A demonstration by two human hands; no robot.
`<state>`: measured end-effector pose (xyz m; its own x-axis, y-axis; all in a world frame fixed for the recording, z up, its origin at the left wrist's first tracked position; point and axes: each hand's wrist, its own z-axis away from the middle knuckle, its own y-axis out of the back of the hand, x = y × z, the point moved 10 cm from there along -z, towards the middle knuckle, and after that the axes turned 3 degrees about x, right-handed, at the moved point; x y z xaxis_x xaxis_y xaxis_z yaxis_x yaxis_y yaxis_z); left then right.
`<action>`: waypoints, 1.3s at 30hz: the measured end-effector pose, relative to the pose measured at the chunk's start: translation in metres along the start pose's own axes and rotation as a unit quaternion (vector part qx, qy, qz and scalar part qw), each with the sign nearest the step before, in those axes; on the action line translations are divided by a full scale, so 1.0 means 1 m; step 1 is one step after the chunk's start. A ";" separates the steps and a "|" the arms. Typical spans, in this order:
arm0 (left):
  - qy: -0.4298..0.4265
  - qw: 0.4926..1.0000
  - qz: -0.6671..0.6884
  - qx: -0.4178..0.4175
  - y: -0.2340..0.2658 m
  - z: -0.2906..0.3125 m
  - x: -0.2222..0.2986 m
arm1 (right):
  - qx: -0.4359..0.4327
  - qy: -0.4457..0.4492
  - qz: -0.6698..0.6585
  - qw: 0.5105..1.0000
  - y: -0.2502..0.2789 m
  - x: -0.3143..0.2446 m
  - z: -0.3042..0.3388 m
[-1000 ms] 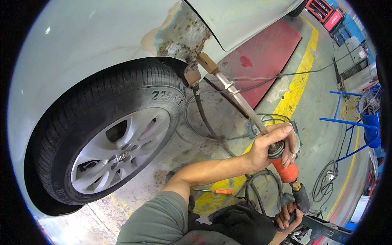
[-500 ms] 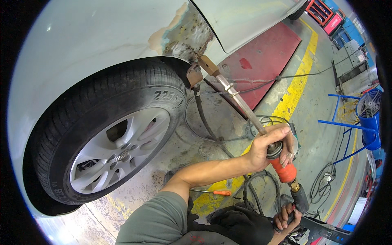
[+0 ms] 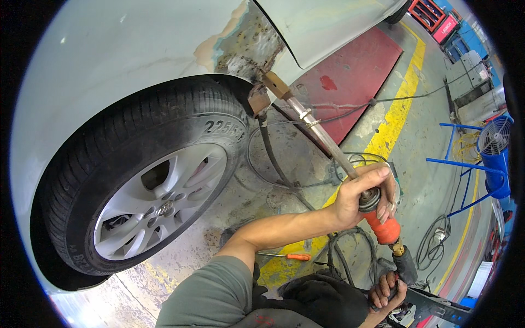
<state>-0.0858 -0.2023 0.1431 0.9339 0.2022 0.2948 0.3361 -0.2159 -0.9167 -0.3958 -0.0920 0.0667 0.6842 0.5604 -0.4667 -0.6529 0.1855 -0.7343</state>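
Observation:
A slide-hammer dent puller, with a long metal rod (image 3: 328, 143), slants down from the white car's fender. Its brown tip (image 3: 276, 86) is at the bare, pitted metal patch (image 3: 254, 46) above the wheel arch. My left hand (image 3: 361, 194) is closed around the puller just above its orange-red grip (image 3: 386, 230), where a dark metal collar shows. Lower down, my right hand (image 3: 387, 292) is closed around the black handle end (image 3: 404, 268), its fingers partly hidden. A brown clamp (image 3: 258, 100) with a black cable sits at the arch edge beside the tip.
The car's wheel (image 3: 164, 205) stands left of my left forearm. An orange-handled screwdriver (image 3: 298, 257) lies on the floor near black cables (image 3: 350, 235). Beyond are a red floor plate (image 3: 350, 82), a blue fan (image 3: 495, 158) on a stand and another coiled cable (image 3: 432, 246).
The view has shifted very slightly. The puller's red grip and my right hand sit a little further right and lower; both hands keep their hold.

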 end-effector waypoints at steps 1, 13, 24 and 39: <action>0.003 1.000 0.004 0.001 0.000 0.000 -0.001 | -0.002 -0.003 0.001 1.000 0.000 -0.001 0.001; -0.025 0.999 0.022 0.003 -0.002 0.001 0.005 | -0.012 -0.008 0.003 1.000 0.000 -0.002 0.000; -0.114 0.991 0.058 0.043 0.027 -0.013 0.081 | 0.052 0.020 0.020 0.998 0.004 -0.003 0.001; -0.054 0.998 0.005 0.039 0.013 0.000 0.026 | 0.041 0.001 0.016 0.999 0.015 0.002 -0.003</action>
<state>-0.0573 -0.1999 0.1385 0.9172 0.3029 0.2588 0.3124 -0.1437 -0.9390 -0.4032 -0.0905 0.0526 0.6634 0.5653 -0.4903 -0.6989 0.2340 -0.6758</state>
